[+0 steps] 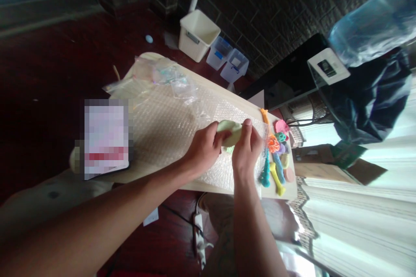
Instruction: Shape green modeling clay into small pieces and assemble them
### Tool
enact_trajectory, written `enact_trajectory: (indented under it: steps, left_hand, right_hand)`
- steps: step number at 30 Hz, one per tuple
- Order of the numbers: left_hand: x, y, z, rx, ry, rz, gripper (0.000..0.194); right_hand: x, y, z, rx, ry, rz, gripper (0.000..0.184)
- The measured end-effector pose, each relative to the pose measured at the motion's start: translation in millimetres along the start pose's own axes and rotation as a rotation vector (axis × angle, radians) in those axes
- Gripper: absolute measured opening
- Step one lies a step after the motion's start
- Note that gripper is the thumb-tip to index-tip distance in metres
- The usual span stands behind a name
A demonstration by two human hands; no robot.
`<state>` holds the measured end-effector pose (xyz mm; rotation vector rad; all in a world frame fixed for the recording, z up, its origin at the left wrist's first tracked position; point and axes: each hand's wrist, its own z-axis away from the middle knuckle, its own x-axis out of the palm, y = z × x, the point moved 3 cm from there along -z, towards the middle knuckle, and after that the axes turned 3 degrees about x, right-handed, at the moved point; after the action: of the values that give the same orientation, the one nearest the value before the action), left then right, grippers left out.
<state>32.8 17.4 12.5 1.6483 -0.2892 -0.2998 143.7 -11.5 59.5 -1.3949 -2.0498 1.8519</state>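
Table [290,191] with bubble wrap [162,123] across it, and both hands on one pale green piece.
So the wrap covers most of the top, and the left hand [204,147] and right hand [247,149] are up over it, both closed on the pale green piece [230,132]. It sits right between them, left fingers pinching one end, right thumb pressed near the other, middle bulging up between the grips. Off past the right hand, at the table's end, there's a colorful bunch: teal stick [265,171], yellow stick [277,178], pink piece [281,127], smallish orange tangle [273,143].
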Motion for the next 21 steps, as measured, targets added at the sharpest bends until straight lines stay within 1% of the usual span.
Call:
enact_trajectory:
  steps: [2,4,5,6,7,8,9,11,12,13,15,17,19,21]
  left_hand:
    - [-4.4,3.9,-1.7,0.059,-0.079,-0.081,0.019]
    - [-5.4,5.8,-1.3,0.077,-0.201,-0.070,0.024]
    - [-4.6,6.0,-0.2,0.064,-0.255,-0.030,0.027]
    - [-3.2,5.7,1.4,0.040,-0.289,0.021,0.032]
    - [-1.7,5.3,3.1,0.013,-0.294,0.063,0.036]
    - [-0.6,4.9,4.5,-0.004,-0.261,0.078,0.040]
    - [-0.3,4.6,5.4,-0.006,-0.198,0.060,0.043]
    - [-1.6,5.5,5.6,0.039,-0.040,-0.075,0.042]
    - [-2.6,6.5,4.7,0.077,0.015,-0.164,0.039]
    - [-3.7,7.5,3.1,0.114,0.041,-0.241,0.037]
    - [-5.8,9.0,-1.5,0.172,0.003,-0.319,0.034]
    - [-9.7,10.4,-5.9,0.202,-0.074,-0.288,0.035]
    - [-14.5,12.7,-8.6,0.211,-0.143,-0.216,0.040]
    - [-18.6,14.9,-9.4,0.186,-0.183,-0.169,0.048]
  right_hand:
    - [-5.7,-2.0,-5.6,-0.051,-0.126,0.013,0.042]
    - [-9.8,-2.0,-9.8,-0.079,-0.258,0.049,0.041]
    - [-11.0,-1.4,-10.6,-0.081,-0.285,0.069,0.044]
    - [-11.6,-1.0,-10.4,-0.077,-0.273,0.086,0.048]
    - [-11.5,-0.9,-9.0,-0.074,-0.233,0.099,0.051]
    - [-10.4,-1.3,-6.5,-0.072,-0.180,0.108,0.052]
    - [-8.3,-2.0,-3.3,-0.071,-0.134,0.117,0.051]
    - [-1.3,-3.9,3.6,-0.086,-0.128,0.151,0.050]
    - [1.9,-3.7,6.0,-0.076,-0.147,0.155,0.050]
    - [4.4,-2.2,7.3,-0.037,-0.180,0.132,0.051]
    - [7.4,4.2,7.3,0.105,-0.288,0.008,0.051]
    - [8.1,10.5,6.0,0.234,-0.397,-0.150,0.049]
    - [6.5,13.2,4.5,0.269,-0.442,-0.237,0.046]
    - [4.5,12.6,3.9,0.233,-0.426,-0.233,0.045]
